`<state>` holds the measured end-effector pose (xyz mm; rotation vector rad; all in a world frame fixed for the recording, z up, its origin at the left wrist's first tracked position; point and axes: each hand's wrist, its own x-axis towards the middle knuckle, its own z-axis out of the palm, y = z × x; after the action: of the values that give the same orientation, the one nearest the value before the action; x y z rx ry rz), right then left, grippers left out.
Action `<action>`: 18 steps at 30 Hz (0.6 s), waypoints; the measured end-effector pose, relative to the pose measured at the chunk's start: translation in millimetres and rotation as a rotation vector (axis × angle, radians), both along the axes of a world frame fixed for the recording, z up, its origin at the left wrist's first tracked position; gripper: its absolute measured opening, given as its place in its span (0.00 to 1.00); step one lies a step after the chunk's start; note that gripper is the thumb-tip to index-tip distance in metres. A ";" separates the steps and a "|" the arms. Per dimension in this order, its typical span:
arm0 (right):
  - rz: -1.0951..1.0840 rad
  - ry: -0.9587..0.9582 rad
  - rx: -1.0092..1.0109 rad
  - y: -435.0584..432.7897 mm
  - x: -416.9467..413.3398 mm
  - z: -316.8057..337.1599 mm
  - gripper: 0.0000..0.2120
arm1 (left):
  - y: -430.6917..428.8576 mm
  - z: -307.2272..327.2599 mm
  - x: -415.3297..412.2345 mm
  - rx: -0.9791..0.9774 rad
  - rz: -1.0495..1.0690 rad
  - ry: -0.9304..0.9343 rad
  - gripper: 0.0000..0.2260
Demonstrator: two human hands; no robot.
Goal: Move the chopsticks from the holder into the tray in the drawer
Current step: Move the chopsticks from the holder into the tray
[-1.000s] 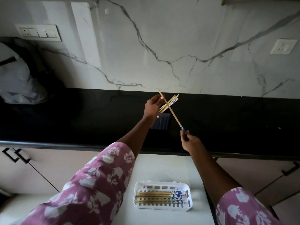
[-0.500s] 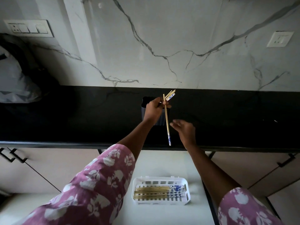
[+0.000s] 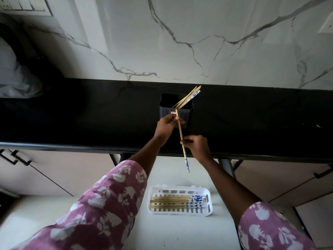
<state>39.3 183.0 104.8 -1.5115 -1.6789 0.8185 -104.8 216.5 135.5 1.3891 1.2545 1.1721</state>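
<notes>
While the left hand (image 3: 166,125) pinches the upper stretch of a single chopstick (image 3: 181,139) in front of the dark holder (image 3: 175,112) on the black worktop (image 3: 90,120), the right hand (image 3: 197,147) has its grip clamped on the same stick lower down, blue-patterned end hanging nearest. A few chopsticks (image 3: 189,96) lean out of the holder's right side. Down in the open drawer (image 3: 180,231), more lie side by side in the white tray (image 3: 209,202).

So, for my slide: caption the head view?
Both hands hold one chopstick above the tray.
</notes>
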 end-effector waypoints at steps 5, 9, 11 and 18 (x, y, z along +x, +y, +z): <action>0.075 -0.052 -0.143 -7.5 4.8 -26.6 0.08 | 11.2 -58.8 -56.6 -0.318 0.133 0.824 0.20; 0.173 -0.110 -0.229 -19.7 6.8 -50.9 0.06 | 7.5 -94.8 -95.6 -0.530 0.062 0.993 0.33; 0.222 -0.186 -0.243 -26.4 4.0 -65.3 0.05 | 7.2 -100.9 -100.2 -0.539 0.016 1.008 0.37; 0.534 -0.615 -0.308 -56.7 -12.1 -115.5 0.08 | 11.7 -99.0 -101.0 -0.586 -0.008 1.013 0.40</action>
<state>27.2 126.4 -10.7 -1.6466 -2.5821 0.9766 -205.8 228.2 36.5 1.5277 2.0463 -0.0412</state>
